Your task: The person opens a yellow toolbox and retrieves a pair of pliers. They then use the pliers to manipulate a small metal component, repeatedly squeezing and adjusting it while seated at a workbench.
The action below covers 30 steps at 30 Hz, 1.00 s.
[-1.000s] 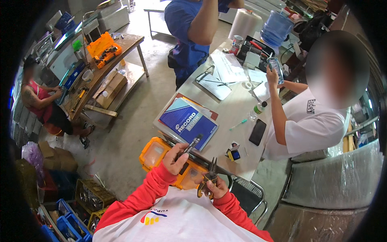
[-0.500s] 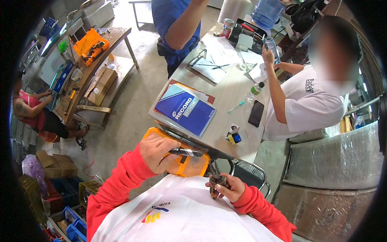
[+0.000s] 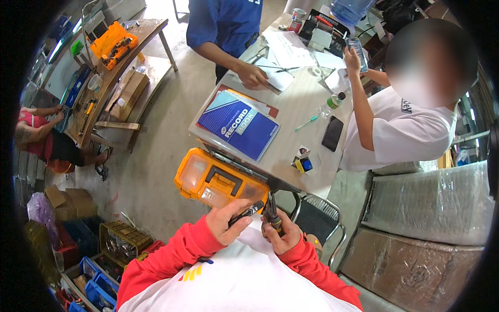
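My left hand is closed around a black marker with pale print, its end pointing toward my other hand. My right hand grips pliers with dark jaws pointing up and brownish handles; the fingers hide part of them. Marker and pliers are close together in front of my chest; I cannot tell whether they touch. Just beyond my hands is an orange toolbox with a dark handle and clear lid compartments, beside the table's near edge.
On the table are a blue book, a black phone, a green pen, a bottle and papers. A person in blue stands across it, another in white at right. A black chair is close by my right hand.
My left hand has moved right and down with the marker, away from the toolbox and closer to the pliers. The person in blue has lowered a hand onto the papers.
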### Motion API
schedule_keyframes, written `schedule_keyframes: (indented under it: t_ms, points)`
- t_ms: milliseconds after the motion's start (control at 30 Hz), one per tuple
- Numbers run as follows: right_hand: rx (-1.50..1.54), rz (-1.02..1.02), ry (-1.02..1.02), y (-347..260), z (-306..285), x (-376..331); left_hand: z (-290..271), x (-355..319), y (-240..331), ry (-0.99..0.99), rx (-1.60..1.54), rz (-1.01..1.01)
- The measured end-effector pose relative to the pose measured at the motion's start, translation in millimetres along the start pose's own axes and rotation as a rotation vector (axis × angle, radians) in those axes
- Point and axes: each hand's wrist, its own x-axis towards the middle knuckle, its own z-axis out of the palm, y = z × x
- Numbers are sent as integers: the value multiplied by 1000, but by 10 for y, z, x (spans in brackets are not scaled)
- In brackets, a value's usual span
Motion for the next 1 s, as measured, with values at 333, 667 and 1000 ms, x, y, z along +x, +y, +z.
schedule_keyframes:
  t_ms: [333, 667, 1000]
  points:
    - [-264, -18, -2, -46, -3, -41, 126, -52, -95, 38, 63, 61]
    - [-416, -111, -40, 35, -28, -59, 145, -73, -102, 17, 173, 67]
    - [-486, -76, -96, 27, -54, -84, 131, -77, -134, -57, 173, 14]
